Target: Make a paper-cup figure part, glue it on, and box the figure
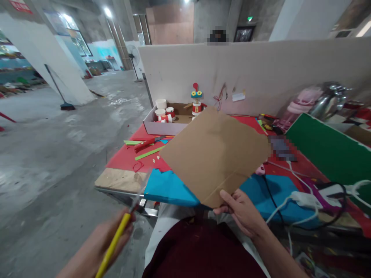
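My right hand pinches the near corner of a large brown cardboard sheet and holds it up over the table. Down at the lower left, my left hand is closed round a yellow-handled tool; its blurred thin tip points up towards the table's near left edge. The tool looks like a craft knife or scissors, but I cannot tell which. Blue sheets lie under the cardboard on the red table cover.
A shallow cardboard box with paper cups and a small cup figure stands at the back. Green paper strips, red scraps and scissors lie left. A green board, white cables, a power strip and a kettle crowd the right. A white partition backs the table.
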`<state>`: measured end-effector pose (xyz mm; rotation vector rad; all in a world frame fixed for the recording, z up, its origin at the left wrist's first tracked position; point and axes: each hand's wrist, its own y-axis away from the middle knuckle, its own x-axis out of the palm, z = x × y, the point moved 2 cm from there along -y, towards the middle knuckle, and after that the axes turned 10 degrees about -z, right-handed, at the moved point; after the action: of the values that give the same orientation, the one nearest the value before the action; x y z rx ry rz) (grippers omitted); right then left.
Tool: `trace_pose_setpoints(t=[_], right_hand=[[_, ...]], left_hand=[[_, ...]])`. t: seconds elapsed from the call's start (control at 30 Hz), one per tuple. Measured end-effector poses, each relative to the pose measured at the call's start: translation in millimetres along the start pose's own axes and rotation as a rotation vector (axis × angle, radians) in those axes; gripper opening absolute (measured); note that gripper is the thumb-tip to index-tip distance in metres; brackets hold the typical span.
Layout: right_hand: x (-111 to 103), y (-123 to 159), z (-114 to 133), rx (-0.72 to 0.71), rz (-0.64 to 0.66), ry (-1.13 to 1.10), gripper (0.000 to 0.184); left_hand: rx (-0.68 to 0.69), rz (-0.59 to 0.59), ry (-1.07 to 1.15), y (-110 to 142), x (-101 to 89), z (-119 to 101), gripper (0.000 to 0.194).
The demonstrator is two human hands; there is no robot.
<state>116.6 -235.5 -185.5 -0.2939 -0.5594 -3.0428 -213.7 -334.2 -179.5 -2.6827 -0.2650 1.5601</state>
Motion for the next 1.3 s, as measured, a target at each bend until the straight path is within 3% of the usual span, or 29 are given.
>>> trace_pose_setpoints(t=[0.07, 0.17, 0.27, 0.4, 0.57, 0.9, 1.3], right_hand=[[-2, -2, 7, -0.064, -0.096, -0.04, 0.05], [-3, -2, 10, -0.109, -0.155, -0.072, 0.06], [-3, 1, 5, -0.089, -0.158, -0.089, 0.068], [-3, 8, -8, -0.028, -0.128, -0.095, 0.064], [2, 12, -23, 0.033, -0.075, -0.113, 0.052], [10, 12, -28, 0.01, -0.053, -0.088, 0.061], [9, 11, -32, -0.031, -0.079, -0.107, 0.05]], left_hand=[[0.135, 0.189, 0.004, 5, 11.2, -25, 0.04], [0.227, 0.432, -0.011, 5, 23.6, -59, 0.043], [0.23, 0.54, -0.058, -2, 33.6, -85, 0.039], [0.257, 0.572, -0.119, -12, 43.6, -103, 0.032], [0.283, 0.591, -0.162, -17, 47.0, -110, 0.029], [0.298, 0.614, -0.332, -20, 49.8, -111, 0.03], [0.272, 0.592, -0.219, -17, 56.1, -99, 0.023]])
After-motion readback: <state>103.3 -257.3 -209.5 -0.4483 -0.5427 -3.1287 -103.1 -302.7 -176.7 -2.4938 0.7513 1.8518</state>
